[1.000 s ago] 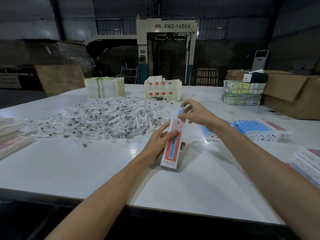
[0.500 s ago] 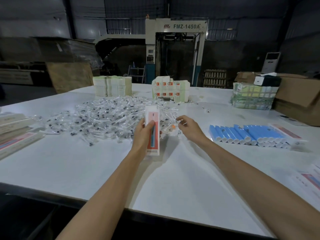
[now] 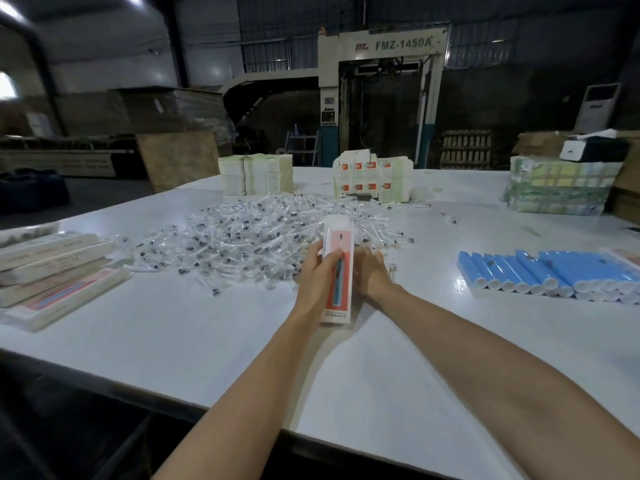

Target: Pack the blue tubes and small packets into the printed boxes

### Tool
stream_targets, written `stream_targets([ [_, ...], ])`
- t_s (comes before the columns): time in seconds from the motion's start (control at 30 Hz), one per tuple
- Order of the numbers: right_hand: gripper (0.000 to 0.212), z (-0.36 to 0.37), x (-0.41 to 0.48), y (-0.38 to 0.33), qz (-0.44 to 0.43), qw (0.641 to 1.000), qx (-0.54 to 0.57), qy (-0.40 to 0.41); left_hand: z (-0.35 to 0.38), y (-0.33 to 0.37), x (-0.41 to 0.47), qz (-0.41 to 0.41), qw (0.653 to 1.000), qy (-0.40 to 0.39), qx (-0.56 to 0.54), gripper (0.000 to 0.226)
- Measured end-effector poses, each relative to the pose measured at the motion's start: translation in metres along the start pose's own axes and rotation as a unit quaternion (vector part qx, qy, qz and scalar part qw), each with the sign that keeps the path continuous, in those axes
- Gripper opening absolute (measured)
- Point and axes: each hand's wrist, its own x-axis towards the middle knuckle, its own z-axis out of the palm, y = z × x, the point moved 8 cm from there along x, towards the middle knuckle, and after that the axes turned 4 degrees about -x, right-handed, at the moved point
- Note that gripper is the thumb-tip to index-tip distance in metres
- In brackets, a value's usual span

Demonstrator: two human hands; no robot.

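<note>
One long white cardboard box (image 3: 339,271), with a red printed panel, was held upright above the middle of the white glossy tabletop (image 3: 207,341), its top flap open. The left hand (image 3: 317,275) gripped it along its left side. The right hand (image 3: 372,271) lay just behind the box, at the near fringe of the packet heap. Its fingers were partly hidden, so whether it held anything could not be determined.

Clear crinkled plastic packets (image 3: 242,237), too many to count, were heaped across the centre. Smooth blue cylindrical tubes (image 3: 540,271) with white caps, upwards of ten, lay in a row by the right edge. About five long printed boxes (image 3: 55,271) lay stacked at the left edge. Two blocks of folded cartons (image 3: 374,181) stood toward the far edge.
</note>
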Motion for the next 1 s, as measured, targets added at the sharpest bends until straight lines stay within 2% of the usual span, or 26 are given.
stream_targets([
  [0.03,0.039,-0.005,-0.002,0.002,0.037,0.996,0.072,0.026,0.002,-0.001,-0.001,-0.006,1.0,-0.006,0.002,0.019],
  [0.1,0.036,-0.008,-0.009,0.012,0.155,0.946,0.274,0.076,0.005,-0.002,-0.003,-0.009,1.0,-0.013,-0.006,0.018],
  [0.13,0.034,-0.009,-0.011,0.015,0.17,0.925,0.324,0.097,0.005,-0.001,-0.004,-0.008,1.0,-0.011,-0.014,0.018],
  [0.2,0.029,-0.019,-0.016,0.01,0.147,0.936,0.299,0.111,0.005,0.002,-0.005,-0.003,0.999,-0.012,-0.03,0.026],
  [0.27,0.026,-0.028,-0.019,0.01,0.105,0.968,0.193,0.121,0.005,0.003,-0.005,-0.002,0.999,-0.014,-0.049,0.04],
  [0.33,0.016,-0.035,-0.025,0.014,0.086,0.97,0.197,0.116,0.008,0.002,-0.004,-0.008,0.997,-0.022,-0.076,0.04],
  [0.4,0.009,-0.049,-0.033,0.029,0.106,0.962,0.206,0.141,0.011,0.002,-0.003,-0.017,0.996,-0.025,-0.087,0.037],
  [0.53,0.044,-0.077,-0.062,0.071,0.164,0.93,0.274,0.183,0.032,-0.001,-0.01,-0.035,0.993,-0.086,-0.066,0.04],
  [0.63,0.084,-0.116,-0.085,0.085,0.145,0.899,0.351,0.219,0.048,0.001,-0.019,-0.029,0.989,-0.142,-0.035,0.034],
  [0.7,0.094,-0.145,-0.094,0.083,0.115,0.879,0.398,0.235,0.056,0.002,-0.025,-0.027,0.985,-0.168,-0.024,0.032],
  [0.77,0.088,-0.17,-0.097,0.073,0.074,0.87,0.429,0.234,0.062,0.003,-0.031,-0.029,0.982,-0.183,-0.025,0.04],
  [0.9,0.063,-0.201,-0.092,0.041,0.016,0.892,0.398,0.212,0.07,0.005,-0.039,-0.022,0.975,-0.217,-0.041,0.069],
  [1.0,0.054,-0.205,-0.088,0.024,0.016,0.915,0.354,0.193,0.074,0.007,-0.043,-0.028,0.972,-0.226,-0.06,0.069],
])
